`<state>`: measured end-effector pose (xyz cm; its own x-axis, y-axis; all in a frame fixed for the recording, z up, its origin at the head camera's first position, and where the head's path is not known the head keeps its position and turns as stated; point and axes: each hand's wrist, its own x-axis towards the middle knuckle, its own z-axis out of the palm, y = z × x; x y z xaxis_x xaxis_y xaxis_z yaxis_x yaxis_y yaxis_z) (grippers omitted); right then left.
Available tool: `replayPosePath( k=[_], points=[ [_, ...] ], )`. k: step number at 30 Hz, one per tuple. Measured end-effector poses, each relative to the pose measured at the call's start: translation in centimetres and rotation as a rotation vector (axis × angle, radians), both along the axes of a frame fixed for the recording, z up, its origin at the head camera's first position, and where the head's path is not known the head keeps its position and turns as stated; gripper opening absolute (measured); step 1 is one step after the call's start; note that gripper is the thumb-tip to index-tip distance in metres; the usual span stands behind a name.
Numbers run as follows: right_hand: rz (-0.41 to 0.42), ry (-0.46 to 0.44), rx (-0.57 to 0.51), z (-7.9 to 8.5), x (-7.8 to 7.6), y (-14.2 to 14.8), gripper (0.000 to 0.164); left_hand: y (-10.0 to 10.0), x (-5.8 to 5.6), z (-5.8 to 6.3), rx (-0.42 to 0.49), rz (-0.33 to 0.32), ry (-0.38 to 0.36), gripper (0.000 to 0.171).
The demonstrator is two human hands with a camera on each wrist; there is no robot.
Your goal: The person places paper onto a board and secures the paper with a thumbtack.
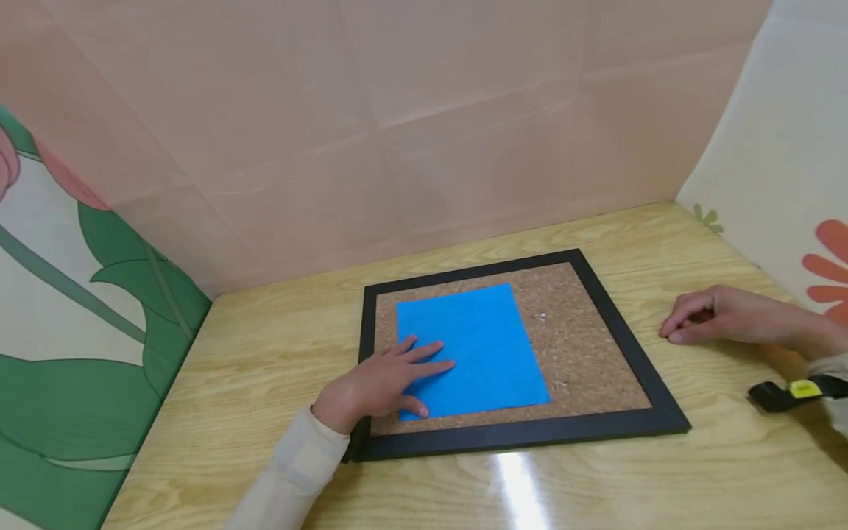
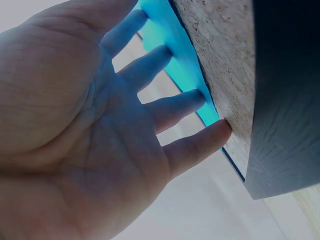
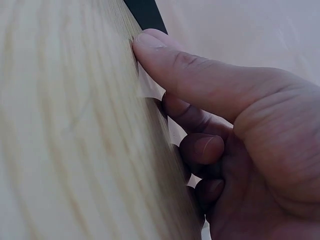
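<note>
A bright blue square sheet (image 1: 483,346), paper or thin cloth, lies flat on a black-framed cork board (image 1: 589,346). Spread across the sheet's lower left part, my left hand (image 1: 384,383) rests with its fingers apart. In the left wrist view, the fingertips (image 2: 197,99) touch the sheet, and the little finger reaches the cork near the frame. Right of the board, my right hand (image 1: 718,316) rests on the tabletop with curled fingers. Its thumb and index tips meet at the wood in the right wrist view; no object shows between them.
Two small whitish bits, possibly clear pins (image 1: 540,316), are on the cork right of the sheet. The wooden table (image 1: 265,353) meets a pink backdrop behind and printed sheets at both sides. A black strap with a yellow patch (image 1: 803,389) is at my right wrist.
</note>
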<state>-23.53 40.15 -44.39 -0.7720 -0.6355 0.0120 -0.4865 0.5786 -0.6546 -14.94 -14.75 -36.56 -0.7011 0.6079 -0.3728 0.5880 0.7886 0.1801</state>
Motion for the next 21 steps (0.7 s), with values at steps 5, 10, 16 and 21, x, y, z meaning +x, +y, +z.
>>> replayPosePath(
  k=[5, 10, 16, 21],
  points=[
    [-0.005, -0.008, -0.008, -0.2, -0.1, 0.2, 0.016, 0.1, 0.0, 0.0, -0.006, 0.006, 0.002, 0.076],
    [-0.090, -0.036, -0.016, -0.3, -0.1, 0.8, 0.013, 0.1, 0.1, 0.1, -0.002, 0.003, -0.002, 0.076],
    [-0.164, -0.118, -0.050, -0.4, -0.1, 1.5, 0.016, 0.0, 0.2, 0.2, 0.023, -0.010, -0.004, 0.075],
    [-0.278, -0.096, -0.082, -0.7, -0.3, 1.9, 0.017, 0.0, 0.1, 0.2, 0.029, -0.016, 0.000, 0.075]
  ],
)
